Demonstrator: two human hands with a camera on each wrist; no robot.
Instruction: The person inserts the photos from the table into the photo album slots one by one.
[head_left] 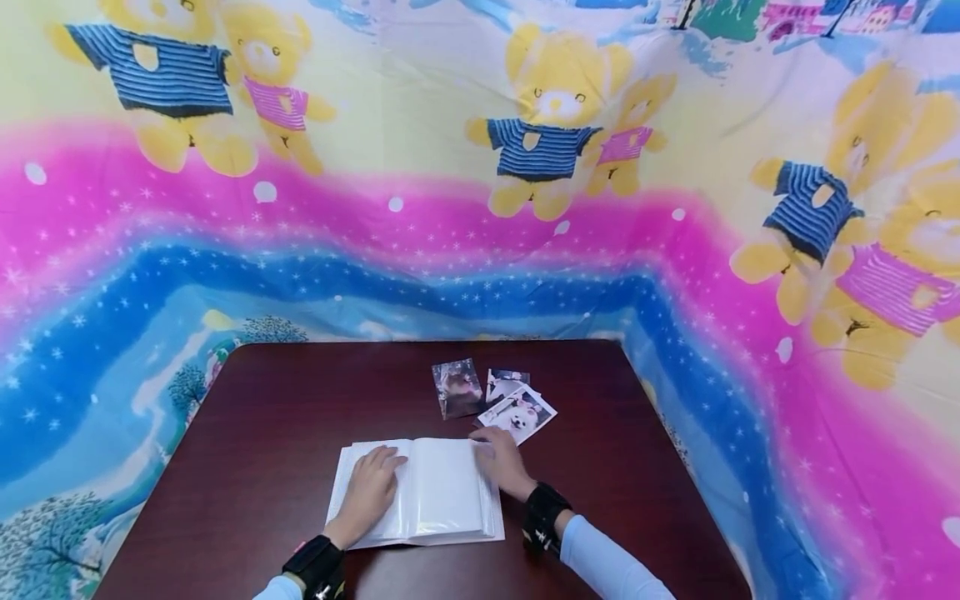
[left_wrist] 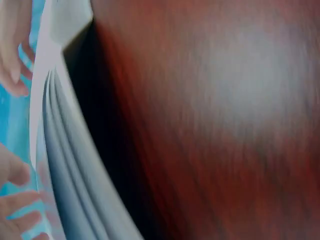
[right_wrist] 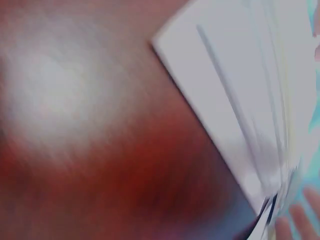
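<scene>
A photo album [head_left: 447, 492] lies spread on the table, its blank white pages in clear sleeves. My left hand [head_left: 369, 489] rests on the left page with its fingers laid toward the top edge. Over the right page's outer edge, near the upper corner, is my right hand [head_left: 504, 463], slightly blurred, its fingers bent toward the page. The right wrist view has the fanned page edges [right_wrist: 240, 90] and a few fingertips [right_wrist: 300, 217] beside them. In the left wrist view, the album's layered pages [left_wrist: 70, 150] run beside my left fingers [left_wrist: 20, 205].
Beyond the album lie several loose photos: a dark one [head_left: 458, 388], one partly covered [head_left: 506, 383], and one of a white dog [head_left: 519, 414] close to my right hand. The dark wooden table [head_left: 285, 400] meets a curtain [head_left: 420, 250] printed with bears.
</scene>
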